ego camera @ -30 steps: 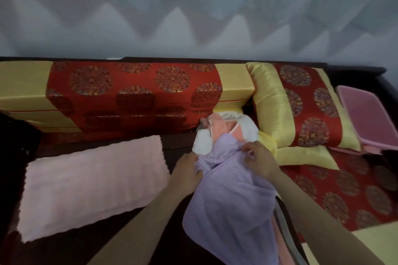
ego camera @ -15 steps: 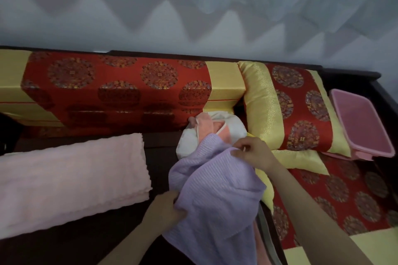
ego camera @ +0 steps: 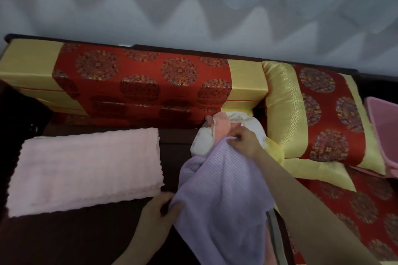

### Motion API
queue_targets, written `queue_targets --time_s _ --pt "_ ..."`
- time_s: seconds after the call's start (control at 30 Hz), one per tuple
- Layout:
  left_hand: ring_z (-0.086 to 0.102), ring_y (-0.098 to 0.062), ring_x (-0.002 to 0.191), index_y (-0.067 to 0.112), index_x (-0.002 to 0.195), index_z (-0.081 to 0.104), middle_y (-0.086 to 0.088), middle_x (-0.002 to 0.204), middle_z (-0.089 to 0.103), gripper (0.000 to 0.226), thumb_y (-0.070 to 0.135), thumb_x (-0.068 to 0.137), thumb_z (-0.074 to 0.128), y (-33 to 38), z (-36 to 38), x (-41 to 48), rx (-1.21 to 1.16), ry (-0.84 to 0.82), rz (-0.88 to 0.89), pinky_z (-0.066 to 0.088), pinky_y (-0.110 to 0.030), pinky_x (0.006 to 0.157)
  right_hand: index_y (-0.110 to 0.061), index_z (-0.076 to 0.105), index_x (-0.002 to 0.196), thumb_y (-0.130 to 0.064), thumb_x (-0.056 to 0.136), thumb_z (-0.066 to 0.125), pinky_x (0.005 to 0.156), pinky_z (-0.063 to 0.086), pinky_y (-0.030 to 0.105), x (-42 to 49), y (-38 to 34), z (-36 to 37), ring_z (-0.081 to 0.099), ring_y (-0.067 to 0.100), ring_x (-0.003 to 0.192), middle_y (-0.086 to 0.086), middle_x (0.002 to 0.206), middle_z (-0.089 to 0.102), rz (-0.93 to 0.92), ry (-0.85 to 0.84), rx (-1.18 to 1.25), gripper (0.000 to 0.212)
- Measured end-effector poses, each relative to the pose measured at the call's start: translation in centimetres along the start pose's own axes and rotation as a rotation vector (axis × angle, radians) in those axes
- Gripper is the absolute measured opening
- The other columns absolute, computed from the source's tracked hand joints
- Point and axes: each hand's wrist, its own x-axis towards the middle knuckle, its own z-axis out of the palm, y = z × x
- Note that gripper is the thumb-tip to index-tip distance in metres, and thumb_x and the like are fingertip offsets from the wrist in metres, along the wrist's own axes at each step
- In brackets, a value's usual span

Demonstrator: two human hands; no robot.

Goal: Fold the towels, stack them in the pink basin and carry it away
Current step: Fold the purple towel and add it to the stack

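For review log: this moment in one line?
lilac towel: held, unfolded | left hand: grips lower edge | right hand: pinches top corner | pink towel: folded | pink basin: far right

left hand (ego camera: 158, 211) slid down the side of the purple towel (ego camera: 221, 196), away from the right hand (ego camera: 245, 143), now holding the low edge, towel stretched out wider between the fingers, hands now well apart
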Motion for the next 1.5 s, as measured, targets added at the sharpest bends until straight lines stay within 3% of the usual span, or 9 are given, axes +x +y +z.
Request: queue_targets --time_s 0.13,0.3,0.4,0.53,0.83,0.97,1.1,1.33,1.5 --pt "0.06 -0.017 0.073 0.031 0.053 0.062 0.003 0.074 0.059 0.022 0.049 0.064 0.066 0.2 2.1 2.9 -0.009 0.098 0.023 0.045 -0.025 0.062 -0.001 0.071 0.086 -0.006 0.081 0.067 0.071 0.04 0.028 0.0 0.7 0.3 0.054 0.018 0.077 -0.009 0.068 0.054 0.06 0.015 0.05 0.008" --pt "0.057 -0.023 0.085 0.008 0.062 0.067 -0.01 0.088 0.06 0.019 0.023 0.069 0.076 -0.2 4.9 4.2 -0.073 0.132 -0.075 0.054 -0.045 0.075 -0.005 0.074 0.086 -0.008 0.078 0.07 0.063 0.035 0.01 0.2 0.9 0.2 0.054 0.014 0.077 -0.02 0.07 0.052 0.015 0.034 0.017 0.009" --pt "0.064 -0.023 0.076 -0.001 0.091 0.073 -0.014 0.089 0.07 0.025 0.019 0.076 0.074 0.0 5.4 4.4 -0.198 0.04 -0.206 0.055 -0.034 0.062 0.001 0.072 0.078 -0.003 0.076 0.07 0.066 0.034 0.006 -0.1 0.3 -0.8 0.052 0.012 0.079 -0.013 0.077 0.056 -0.106 0.09 -0.009 0.005" --pt "0.063 -0.018 0.074 0.001 0.105 0.069 -0.018 0.1 0.069 0.03 0.016 0.079 0.073 1.0 4.5 4.1 -0.236 -0.117 -0.254 0.048 -0.019 0.05 -0.009 0.075 0.076 -0.01 0.073 0.075 0.07 0.043 0.03 -0.9 -0.1 -3.4 0.056 0.018 0.072 0.001 0.073 0.058 -0.133 0.135 0.015 0.003" --pt "0.056 -0.01 0.065 0.022 0.061 0.065 -0.002 0.072 0.06 0.019 0.037 0.069 0.072 11.7 -5.7 0.5 0.106 -0.055 0.403 0.039 -0.014 0.058 -0.019 0.073 0.084 -0.005 0.072 0.077 0.068 0.045 0.026 -5.1 -2.7 -16.3 0.054 0.006 0.067 -0.001 0.074 0.065 -0.15 0.302 0.144 0.019" --pt "0.057 0.002 0.072 0.048 0.075 0.066 0.017 0.076 0.062 0.013 0.04 0.068 0.075 19.1 -10.2 -0.3 0.301 -0.035 0.67 0.039 -0.007 0.064 -0.012 0.07 0.106 -0.009 0.076 0.075 0.07 0.043 0.021 -7.7 -4.4 -21.7 0.053 -0.002 0.064 -0.003 0.077 0.062 -0.181 0.32 0.062 0.03" --pt "0.058 0.005 0.073 0.043 0.088 0.059 0.02 0.086 0.065 0.02 0.041 0.07 0.068 25.3 -14.7 -0.6 0.432 0.111 0.866 0.042 -0.007 0.066 -0.004 0.073 0.089 -0.01 0.079 0.072 0.076 0.045 0.033 -10.4 -6.8 -25.2 0.061 0.016 0.08 0.008 0.086 0.07 -0.229 0.393 -0.039 0.011" --pt "0.057 -0.016 0.067 0.03 0.077 0.053 0.004 0.077 0.06 0.019 0.011 0.074 0.05 30.0 -16.4 -1.9 0.832 0.098 1.043 0.039 -0.006 0.063 -0.027 0.06 0.063 -0.016 0.073 0.08 0.058 0.042 0.018 -12.9 -9.5 -29.0 0.053 0.001 0.056 -0.007 0.064 0.061 -0.231 0.471 0.102 0.025" --pt "0.052 -0.002 0.063 0.021 0.071 0.071 0.007 0.071 0.053 0.033 0.031 0.063 0.041 27.7 -14.6 -1.2 0.715 0.076 0.99 0.036 -0.007 0.063 -0.023 0.059 0.062 -0.013 0.072 0.08 0.06 0.043 0.022 -14.4 -11.4 -30.6 0.054 0.006 0.06 -0.006 0.064 0.061 -0.243 0.441 0.087 0.026"
